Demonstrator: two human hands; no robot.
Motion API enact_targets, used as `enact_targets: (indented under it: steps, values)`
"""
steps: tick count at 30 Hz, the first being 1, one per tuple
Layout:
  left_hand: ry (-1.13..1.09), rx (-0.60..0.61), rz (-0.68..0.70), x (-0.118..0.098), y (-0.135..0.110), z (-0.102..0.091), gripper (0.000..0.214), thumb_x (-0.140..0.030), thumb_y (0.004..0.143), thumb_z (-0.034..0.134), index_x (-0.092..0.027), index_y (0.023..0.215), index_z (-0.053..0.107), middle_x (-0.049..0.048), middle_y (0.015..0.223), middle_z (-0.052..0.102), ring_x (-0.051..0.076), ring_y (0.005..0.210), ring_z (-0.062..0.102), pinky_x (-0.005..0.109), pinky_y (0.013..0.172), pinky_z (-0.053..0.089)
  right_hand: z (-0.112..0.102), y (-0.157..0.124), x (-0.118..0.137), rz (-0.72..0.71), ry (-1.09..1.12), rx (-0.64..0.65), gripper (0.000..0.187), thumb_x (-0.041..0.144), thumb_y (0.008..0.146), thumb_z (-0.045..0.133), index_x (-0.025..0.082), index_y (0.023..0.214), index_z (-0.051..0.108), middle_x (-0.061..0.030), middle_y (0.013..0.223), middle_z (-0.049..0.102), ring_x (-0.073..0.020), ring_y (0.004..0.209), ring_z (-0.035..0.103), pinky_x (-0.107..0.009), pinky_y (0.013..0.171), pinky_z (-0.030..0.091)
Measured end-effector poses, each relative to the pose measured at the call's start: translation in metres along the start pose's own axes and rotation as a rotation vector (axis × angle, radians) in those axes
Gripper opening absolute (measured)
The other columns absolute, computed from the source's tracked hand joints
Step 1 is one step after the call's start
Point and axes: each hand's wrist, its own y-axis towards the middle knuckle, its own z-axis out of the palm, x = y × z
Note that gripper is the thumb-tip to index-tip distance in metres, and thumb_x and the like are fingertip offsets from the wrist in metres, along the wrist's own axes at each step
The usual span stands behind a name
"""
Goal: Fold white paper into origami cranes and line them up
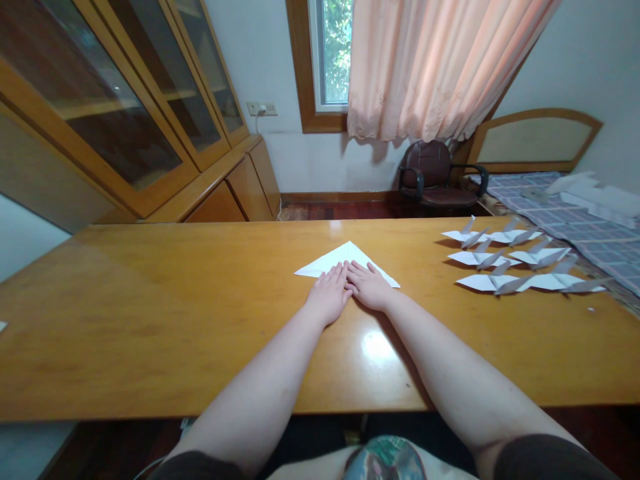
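Note:
A white sheet of paper (345,253), folded into a triangle, lies flat on the wooden table with its peak pointing away from me. My left hand (329,291) rests on its near edge, fingers stretched out flat. Beside it my right hand (369,283) lies flat on the same edge, its fingertips meeting those of my left hand near the middle. Both hands cover part of the near edge. One corner of the paper shows to the left of my hands and another to the right.
Several white folded paper cranes (493,283) stand in rows at the right of the table (150,320). A brown armchair (435,173) stands beyond the far edge, with a bed (540,200) to the right. Glass-fronted cabinets (150,100) line the left wall.

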Motion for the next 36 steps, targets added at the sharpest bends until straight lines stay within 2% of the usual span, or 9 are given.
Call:
enact_targets:
  steps: [4, 8, 14, 17, 21, 23, 26, 31, 36]
  values:
    - [0.062, 0.038, -0.165, 0.010, -0.004, 0.004, 0.080, -0.058, 0.092, 0.030, -0.003, 0.149, 0.023, 0.0195, 0.157, 0.017, 0.030, 0.146, 0.013, 0.042, 0.118, 0.016, -0.001, 0.000, 0.000, -0.006, -0.003, 0.003, 0.057, 0.042, 0.097, 0.030, 0.023, 0.150, 0.026, -0.0042, 0.157, 0.021, -0.0236, 0.145, 0.020, -0.053, 0.115, 0.016]
    - [0.124, 0.060, -0.443, 0.023, -0.008, -0.003, 0.093, -0.064, 0.087, 0.034, 0.005, 0.147, 0.020, 0.0280, 0.154, 0.015, 0.037, 0.144, 0.014, 0.046, 0.116, 0.018, -0.002, -0.001, -0.001, -0.008, -0.002, 0.008, 0.057, 0.042, 0.096, 0.031, 0.024, 0.150, 0.026, -0.0045, 0.157, 0.021, -0.0245, 0.145, 0.020, -0.055, 0.115, 0.015]
    - [0.123, 0.139, -0.717, 0.041, -0.012, -0.020, 0.090, -0.063, 0.087, 0.031, 0.003, 0.147, 0.023, 0.0289, 0.153, 0.019, 0.039, 0.143, 0.017, 0.052, 0.115, 0.016, -0.005, -0.002, 0.000, -0.003, 0.006, 0.015, 0.057, 0.042, 0.097, 0.031, 0.024, 0.150, 0.026, -0.0042, 0.157, 0.021, -0.0248, 0.145, 0.020, -0.054, 0.115, 0.015]
    - [0.101, 0.080, -0.755, 0.048, -0.013, -0.026, 0.080, -0.057, 0.088, 0.032, 0.000, 0.145, 0.032, 0.0293, 0.151, 0.027, 0.040, 0.141, 0.024, 0.056, 0.112, 0.021, -0.006, -0.002, 0.001, -0.003, 0.015, 0.017, 0.057, 0.042, 0.096, 0.031, 0.025, 0.150, 0.026, -0.0043, 0.157, 0.021, -0.0248, 0.145, 0.020, -0.053, 0.115, 0.015]
    - [0.047, -0.172, -0.649, 0.058, -0.009, -0.031, 0.062, -0.047, 0.087, 0.040, -0.007, 0.133, 0.049, 0.0233, 0.136, 0.052, 0.036, 0.128, 0.045, 0.055, 0.108, 0.030, -0.005, -0.001, 0.002, 0.001, 0.023, 0.011, 0.056, 0.042, 0.096, 0.032, 0.026, 0.150, 0.027, -0.0043, 0.157, 0.022, -0.0249, 0.145, 0.020, -0.053, 0.116, 0.014]
    - [-0.016, -0.195, -0.630, 0.065, -0.006, -0.032, 0.060, -0.047, 0.082, 0.048, -0.009, 0.128, 0.053, 0.0208, 0.129, 0.058, 0.035, 0.121, 0.051, 0.052, 0.105, 0.035, -0.004, -0.001, 0.002, 0.003, 0.027, 0.007, 0.056, 0.042, 0.096, 0.032, 0.026, 0.150, 0.027, -0.0042, 0.157, 0.022, -0.0252, 0.145, 0.020, -0.053, 0.116, 0.014]
    - [-0.067, -0.216, -0.654, 0.075, -0.002, -0.029, 0.068, -0.048, 0.078, 0.052, -0.012, 0.135, 0.047, 0.0196, 0.139, 0.049, 0.036, 0.131, 0.041, 0.054, 0.108, 0.031, -0.003, 0.000, 0.001, 0.000, 0.031, 0.008, 0.056, 0.042, 0.096, 0.032, 0.027, 0.150, 0.027, -0.0039, 0.157, 0.022, -0.0253, 0.145, 0.020, -0.053, 0.116, 0.014]
    - [-0.122, -0.148, -0.808, 0.093, -0.003, -0.028, 0.077, -0.050, 0.079, 0.051, -0.016, 0.146, 0.033, 0.0179, 0.157, 0.018, 0.039, 0.144, 0.012, 0.065, 0.111, 0.013, -0.004, 0.000, 0.001, 0.001, 0.031, 0.014, 0.057, 0.042, 0.096, 0.032, 0.026, 0.150, 0.026, -0.0037, 0.157, 0.022, -0.0248, 0.145, 0.020, -0.053, 0.116, 0.014]
    - [-0.154, -0.208, -0.984, 0.112, -0.007, -0.032, 0.068, -0.038, 0.081, 0.050, -0.018, 0.144, 0.036, 0.0174, 0.158, 0.016, 0.037, 0.145, 0.010, 0.066, 0.111, 0.013, -0.004, -0.001, 0.000, -0.003, 0.024, 0.019, 0.057, 0.042, 0.096, 0.031, 0.025, 0.150, 0.026, -0.0036, 0.157, 0.021, -0.0248, 0.145, 0.020, -0.054, 0.116, 0.015]
